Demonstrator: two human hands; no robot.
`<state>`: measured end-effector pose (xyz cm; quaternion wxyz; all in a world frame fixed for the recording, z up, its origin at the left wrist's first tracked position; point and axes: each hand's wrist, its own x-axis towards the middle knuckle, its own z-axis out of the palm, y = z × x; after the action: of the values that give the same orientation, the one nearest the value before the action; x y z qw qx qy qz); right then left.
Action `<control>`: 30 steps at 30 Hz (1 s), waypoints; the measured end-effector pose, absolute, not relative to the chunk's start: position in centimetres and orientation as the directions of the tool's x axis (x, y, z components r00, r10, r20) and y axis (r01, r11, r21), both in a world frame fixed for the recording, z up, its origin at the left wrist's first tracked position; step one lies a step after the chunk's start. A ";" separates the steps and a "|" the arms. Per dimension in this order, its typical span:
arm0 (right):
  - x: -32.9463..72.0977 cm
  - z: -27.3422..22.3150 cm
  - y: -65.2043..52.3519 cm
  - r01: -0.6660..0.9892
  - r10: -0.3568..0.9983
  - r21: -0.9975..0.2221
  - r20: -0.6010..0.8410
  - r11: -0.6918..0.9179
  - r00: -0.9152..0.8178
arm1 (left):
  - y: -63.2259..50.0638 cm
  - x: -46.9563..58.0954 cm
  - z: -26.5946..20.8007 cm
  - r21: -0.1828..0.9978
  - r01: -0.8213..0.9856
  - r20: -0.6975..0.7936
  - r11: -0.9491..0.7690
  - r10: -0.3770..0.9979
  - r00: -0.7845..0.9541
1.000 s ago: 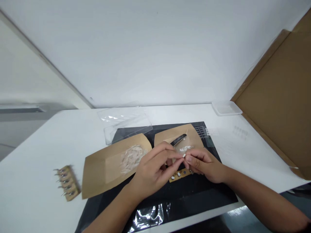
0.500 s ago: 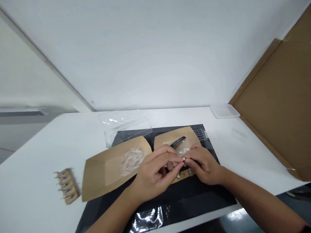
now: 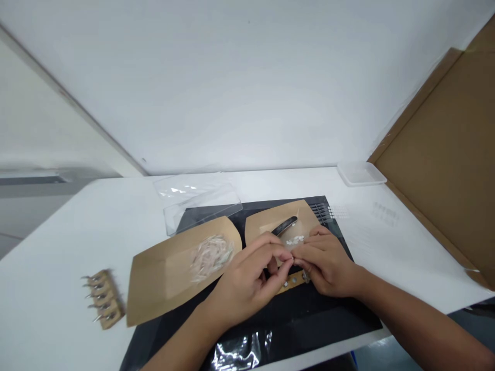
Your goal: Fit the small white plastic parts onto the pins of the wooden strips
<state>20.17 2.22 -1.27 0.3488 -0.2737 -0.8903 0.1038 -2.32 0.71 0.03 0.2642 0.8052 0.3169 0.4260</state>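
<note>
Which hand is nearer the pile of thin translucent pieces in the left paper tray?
Left. The left hand is just to the right of the pile; the right hand is farther right, beyond the left hand.

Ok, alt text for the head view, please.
Left hand and right hand meet at the fingertips, partly hiding a yellow-brown spotted strip on a black sheet, near brown cardboard trays of translucent slivers and small white pieces.
</note>
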 end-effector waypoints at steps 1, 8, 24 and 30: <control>20.2 -1.3 2.2 0.421 0.553 -0.360 0.568 0.833 -0.610 | 0.7 -2.3 0.0 0.704 0.290 0.500 -0.649 0.742 0.448; 20.2 -1.4 2.2 0.428 0.537 -0.328 0.580 0.842 -0.612 | 0.6 -2.2 0.2 0.717 0.270 0.481 -0.643 0.736 0.476; 20.5 -0.5 2.7 0.299 0.632 -0.568 0.586 0.767 -0.507 | 2.5 -3.1 -1.1 0.405 0.463 0.718 -0.788 0.588 0.373; 20.3 0.1 2.5 0.374 0.754 -0.658 0.519 0.653 -0.404 | 2.6 -2.9 -1.8 0.401 0.453 0.704 -0.797 0.584 0.404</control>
<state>20.30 2.49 0.14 0.4195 -0.3493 -0.8067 0.2264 -2.89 2.61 -1.85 0.0730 0.8347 0.3105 0.4490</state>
